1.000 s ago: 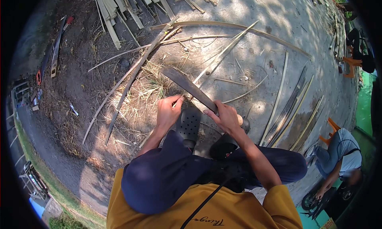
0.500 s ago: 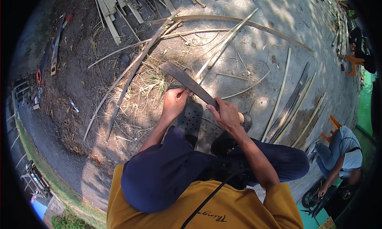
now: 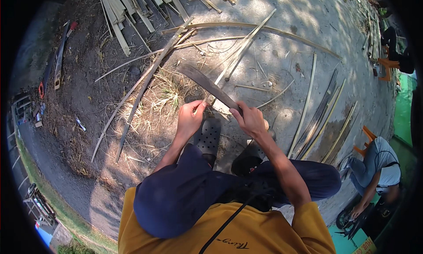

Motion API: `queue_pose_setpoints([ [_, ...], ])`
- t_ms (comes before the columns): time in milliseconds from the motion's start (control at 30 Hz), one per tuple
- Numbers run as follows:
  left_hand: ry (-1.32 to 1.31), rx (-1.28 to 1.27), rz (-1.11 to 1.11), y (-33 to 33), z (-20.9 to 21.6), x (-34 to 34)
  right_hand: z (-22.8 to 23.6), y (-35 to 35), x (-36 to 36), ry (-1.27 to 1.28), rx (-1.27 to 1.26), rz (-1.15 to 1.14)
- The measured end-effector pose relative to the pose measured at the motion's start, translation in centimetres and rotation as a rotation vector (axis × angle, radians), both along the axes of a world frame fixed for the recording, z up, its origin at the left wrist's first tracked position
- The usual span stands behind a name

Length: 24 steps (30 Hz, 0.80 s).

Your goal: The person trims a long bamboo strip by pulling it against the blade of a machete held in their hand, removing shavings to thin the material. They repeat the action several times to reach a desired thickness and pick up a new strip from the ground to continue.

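My right hand (image 3: pixel 252 121) is closed round the handle of a machete (image 3: pixel 209 86). Its dark, broad blade slants up and left, passing above the space between my hands. The pale butt of the handle shows beyond my fingers. My left hand (image 3: pixel 189 119) is closed in a pinch just below the blade, on the near end of a pale bamboo strip (image 3: pixel 246 43). That strip runs away up and right, passing under the blade, which hides part of it. Exactly where the blade meets the strip I cannot tell.
Long strips (image 3: pixel 152 80) cross on the ground ahead, and a pile of split pieces (image 3: pixel 125 20) lies beyond. More strips (image 3: pixel 321 117) lie at right. Handsaws (image 3: pixel 59 60) rest at far left. A person (image 3: pixel 376 166) sits low at right by an orange chair (image 3: pixel 365 139).
The machete has tilted slightly and its handle sits a little lower. The far end of the strip has shifted left, along with the whole view. Both hands keep their grips.
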<state>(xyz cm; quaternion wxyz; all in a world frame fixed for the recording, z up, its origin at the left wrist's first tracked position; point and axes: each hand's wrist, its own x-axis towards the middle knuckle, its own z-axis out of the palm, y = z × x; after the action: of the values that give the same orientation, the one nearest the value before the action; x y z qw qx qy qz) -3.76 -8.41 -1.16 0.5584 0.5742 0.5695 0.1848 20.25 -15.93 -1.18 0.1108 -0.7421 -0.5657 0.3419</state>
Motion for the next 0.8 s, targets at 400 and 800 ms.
queue_pose_setpoints([
  [400,0.127,-0.034,-0.049,0.5,0.3,0.0,-1.1,-0.2,-0.9,0.093,0.013,-0.038],
  [800,-0.005,0.132,0.011,-0.3,-0.5,-0.1,-1.8,0.9,1.1,0.022,0.056,-0.039],
])
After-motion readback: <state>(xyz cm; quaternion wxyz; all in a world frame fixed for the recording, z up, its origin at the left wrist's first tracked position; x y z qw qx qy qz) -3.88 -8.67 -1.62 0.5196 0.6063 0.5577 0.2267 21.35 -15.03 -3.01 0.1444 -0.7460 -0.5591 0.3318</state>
